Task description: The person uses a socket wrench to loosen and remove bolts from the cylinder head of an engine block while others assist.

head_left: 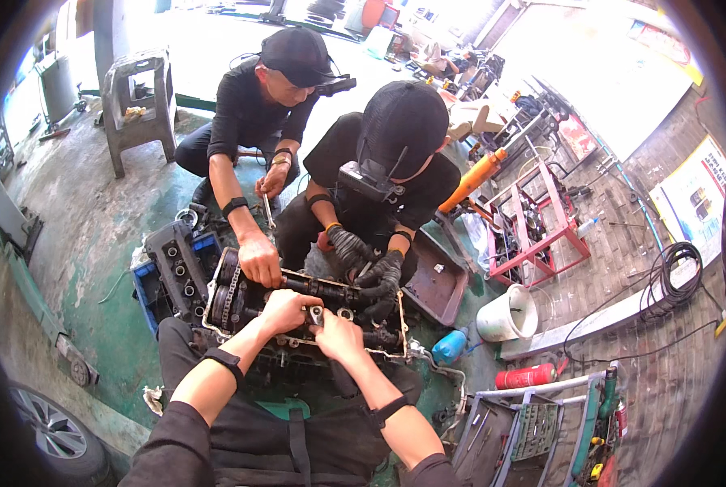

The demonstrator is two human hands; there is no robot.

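Note:
An open engine cylinder head point(355, 288), with dark shafts and a timing chain point(233, 294) at its left end, lies before me. Over its near side, my right hand point(340, 338) is closed on a ratchet wrench point(317, 312), whose round head shows between my hands. My left hand point(286, 312) is curled beside that head, fingers closed; what they grip is hidden. Across from me, one co-worker's bare hand point(259, 258) rests on the engine, the other holding a wrench point(268, 209). Another co-worker's dark gloved hands point(383, 276) work at its right part.
A dark valve cover point(176, 264) lies on a blue crate point(146, 294) at left. A drip tray point(440, 280), white bucket point(507, 315), blue bottle point(449, 347) and fire extinguisher point(527, 376) stand or lie to the right. A tool cart point(537, 422) is at lower right, a stool point(140, 105) at far left.

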